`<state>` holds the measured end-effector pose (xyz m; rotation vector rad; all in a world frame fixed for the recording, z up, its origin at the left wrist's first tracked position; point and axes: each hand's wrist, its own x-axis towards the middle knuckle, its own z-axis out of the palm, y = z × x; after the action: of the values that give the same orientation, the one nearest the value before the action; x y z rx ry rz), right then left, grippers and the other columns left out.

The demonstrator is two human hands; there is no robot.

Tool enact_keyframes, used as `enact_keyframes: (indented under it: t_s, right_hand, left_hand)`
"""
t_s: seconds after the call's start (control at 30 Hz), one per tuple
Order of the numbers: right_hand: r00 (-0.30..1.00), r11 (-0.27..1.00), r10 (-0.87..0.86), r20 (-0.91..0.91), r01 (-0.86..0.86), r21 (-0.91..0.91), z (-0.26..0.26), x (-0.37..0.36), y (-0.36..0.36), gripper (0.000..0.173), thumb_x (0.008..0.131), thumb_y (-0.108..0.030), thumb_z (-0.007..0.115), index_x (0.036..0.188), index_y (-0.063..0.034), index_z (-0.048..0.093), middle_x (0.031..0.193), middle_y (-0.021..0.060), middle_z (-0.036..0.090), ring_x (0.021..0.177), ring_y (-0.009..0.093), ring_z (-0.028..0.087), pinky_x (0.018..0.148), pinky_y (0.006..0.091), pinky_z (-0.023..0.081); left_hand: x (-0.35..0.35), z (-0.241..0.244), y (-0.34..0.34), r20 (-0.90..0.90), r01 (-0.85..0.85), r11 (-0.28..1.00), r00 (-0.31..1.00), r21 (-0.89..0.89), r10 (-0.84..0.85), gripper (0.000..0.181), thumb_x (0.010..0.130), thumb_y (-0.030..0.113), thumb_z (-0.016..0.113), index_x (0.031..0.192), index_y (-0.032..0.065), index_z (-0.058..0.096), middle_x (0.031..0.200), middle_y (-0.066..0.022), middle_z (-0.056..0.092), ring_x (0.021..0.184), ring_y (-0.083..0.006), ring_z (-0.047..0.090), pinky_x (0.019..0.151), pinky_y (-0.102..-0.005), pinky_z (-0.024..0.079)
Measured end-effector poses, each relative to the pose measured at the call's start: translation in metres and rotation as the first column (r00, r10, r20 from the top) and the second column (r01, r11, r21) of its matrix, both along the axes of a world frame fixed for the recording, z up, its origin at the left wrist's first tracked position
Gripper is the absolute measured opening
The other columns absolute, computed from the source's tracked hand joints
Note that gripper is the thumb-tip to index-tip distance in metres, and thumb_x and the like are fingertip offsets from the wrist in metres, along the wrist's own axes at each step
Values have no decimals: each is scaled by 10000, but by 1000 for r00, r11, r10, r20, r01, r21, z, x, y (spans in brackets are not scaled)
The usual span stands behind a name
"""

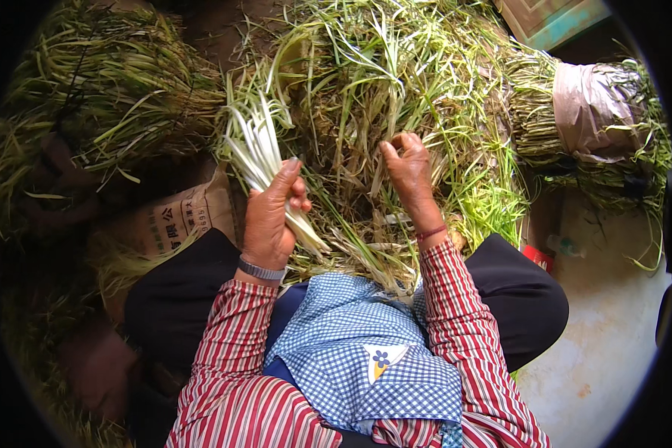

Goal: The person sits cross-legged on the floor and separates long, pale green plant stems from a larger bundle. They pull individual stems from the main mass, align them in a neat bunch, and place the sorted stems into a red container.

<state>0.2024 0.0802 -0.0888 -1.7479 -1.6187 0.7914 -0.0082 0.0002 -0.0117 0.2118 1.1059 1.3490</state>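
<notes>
My left hand [274, 218] is closed around a small bundle of white-to-pale-green stalks [260, 148], with the thumb laid across them. The bundle slants from upper left to lower right, and its narrow ends stick out below the fist. To the right, my right hand [409, 168] has its fingers curled in and the thumb against them. It is over a loose heap of long green leaves and dry straw-coloured sheaths [364, 106]. Whether a stalk is pinched in those fingertips is hard to tell. Leaf scraps reach the hem of my blue checked apron [364, 336].
Large tied bundles of leafy stalks [129, 95] lie at the upper left. A printed woven sack [168, 218] rests beside my left knee. At the upper right is a stalk bundle wrapped in pale sheeting [591, 109]. Concrete floor [599, 313] shows on the right.
</notes>
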Motion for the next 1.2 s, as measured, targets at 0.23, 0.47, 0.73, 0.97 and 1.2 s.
enact_keyframes:
  t_s: [0.23,0.47,0.73,0.97,1.2]
  right_hand:
    - [987,984,152,54,-157,87,10,-43,-52,240,825,-182,715,814,-24,535,820,145,571,725,344,594,653,424,483]
    - [890,919,329,316,-378,110,11,-72,-95,230,849,-206,675,902,-64,501,895,120,567,651,341,638,556,439,522]
    - [886,895,440,148,-447,11,6,-72,-94,261,847,-193,704,952,-17,542,907,121,615,722,285,658,637,397,538]
    - [592,769,171,-788,-580,-269,9,-66,-70,467,864,-78,672,1286,28,502,1003,36,636,758,93,590,651,256,515]
    - [596,701,164,-786,-631,-332,0,-66,-68,162,909,-99,637,1053,-32,604,766,-50,563,610,25,504,532,195,428]
  left_hand:
    - [-1,-20,-1,-66,130,992,989,-1,-129,281,904,136,704,1118,4,579,892,-72,674,541,-39,515,491,-181,468]
    - [4,-50,-6,-277,136,989,954,66,-112,239,872,126,736,1059,-4,664,845,-38,681,555,-44,541,469,-179,452]
    - [1,-57,-9,-422,144,989,900,46,-111,203,893,140,701,1031,-9,685,773,-8,665,536,-39,526,473,-190,434]
    - [3,-50,-4,-420,150,988,899,27,-125,204,890,130,703,1039,-8,679,785,-7,664,542,-41,530,481,-191,430]
    - [3,-47,0,-401,106,994,912,22,-88,207,892,145,712,1031,-3,672,759,5,645,533,-40,515,479,-187,420]
